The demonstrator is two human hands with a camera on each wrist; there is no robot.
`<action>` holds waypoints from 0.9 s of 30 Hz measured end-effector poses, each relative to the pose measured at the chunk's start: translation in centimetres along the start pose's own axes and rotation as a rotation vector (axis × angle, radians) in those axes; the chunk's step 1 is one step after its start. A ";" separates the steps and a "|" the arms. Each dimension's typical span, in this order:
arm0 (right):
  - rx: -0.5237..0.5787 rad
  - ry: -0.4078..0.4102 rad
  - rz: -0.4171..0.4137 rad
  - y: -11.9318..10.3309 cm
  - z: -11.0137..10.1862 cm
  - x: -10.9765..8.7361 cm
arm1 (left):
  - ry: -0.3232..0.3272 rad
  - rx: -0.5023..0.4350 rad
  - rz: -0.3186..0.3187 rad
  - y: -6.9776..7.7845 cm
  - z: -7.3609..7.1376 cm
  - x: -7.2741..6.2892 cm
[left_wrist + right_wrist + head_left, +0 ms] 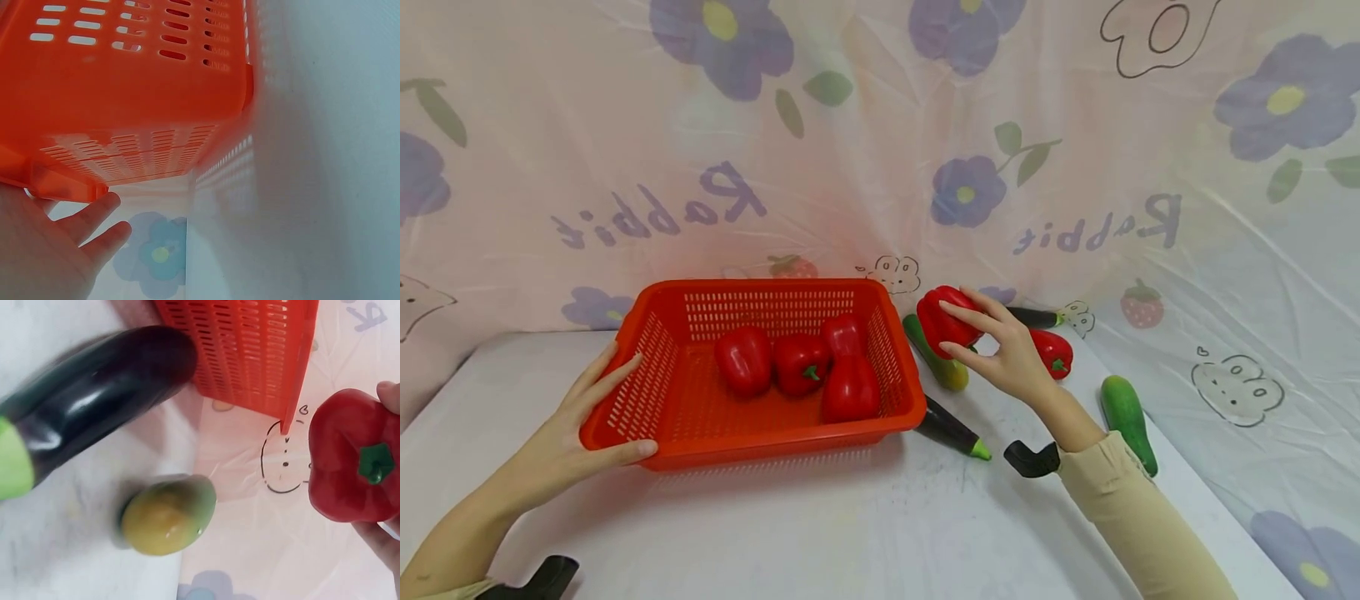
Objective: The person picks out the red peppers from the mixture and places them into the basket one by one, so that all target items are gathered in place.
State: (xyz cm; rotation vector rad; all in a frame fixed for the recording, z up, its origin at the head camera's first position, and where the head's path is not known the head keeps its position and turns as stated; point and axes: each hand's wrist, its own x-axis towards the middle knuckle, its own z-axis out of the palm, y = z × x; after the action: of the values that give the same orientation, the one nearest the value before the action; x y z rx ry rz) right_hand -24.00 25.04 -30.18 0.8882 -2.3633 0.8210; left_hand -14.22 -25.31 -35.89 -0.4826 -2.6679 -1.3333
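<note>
My left hand (pixel 561 450) rests on the left end of a red plastic basket (pixel 760 442). Its thumb lies over the front rim, and its straight, spread fingers reach along the left side. Several red bell peppers (pixel 743 360) lie inside, toward the middle and right. Just right of the basket, my right hand (pixel 1007 350) grips another red bell pepper (pixel 946 321) between thumb and fingers, above the table. In the right wrist view this bell pepper (pixel 350 456) shows its green stem, with part of the hand cut off by the frame's edge.
An eggplant (pixel 951 429) lies against the basket's right front corner. Behind it is a green vegetable with a yellow end (pixel 951 373). Farther right are a red bell pepper (pixel 1054 354), a second dark eggplant (pixel 1033 317) and a green cucumber-like vegetable (pixel 1127 421). A patterned curtain (pixel 850 167) hangs behind.
</note>
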 end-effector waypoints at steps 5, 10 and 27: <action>0.015 -0.012 -0.007 -0.5 0.3 0.7 | 0.001 -0.004 -0.004 0.0 0.0 0.0; 0.028 -0.011 -0.037 -0.6 0.7 1.2 | 0.002 -0.006 -0.002 0.0 0.1 0.0; 0.097 -0.044 -0.123 -2.7 2.7 3.1 | 0.002 -0.003 -0.009 0.3 0.1 0.1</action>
State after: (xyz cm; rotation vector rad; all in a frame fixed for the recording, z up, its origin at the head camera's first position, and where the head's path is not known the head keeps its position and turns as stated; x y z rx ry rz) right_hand -24.80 20.29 -29.17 1.0902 -2.2960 0.8799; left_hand -14.19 -25.05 -35.71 -0.4703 -2.6700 -1.3396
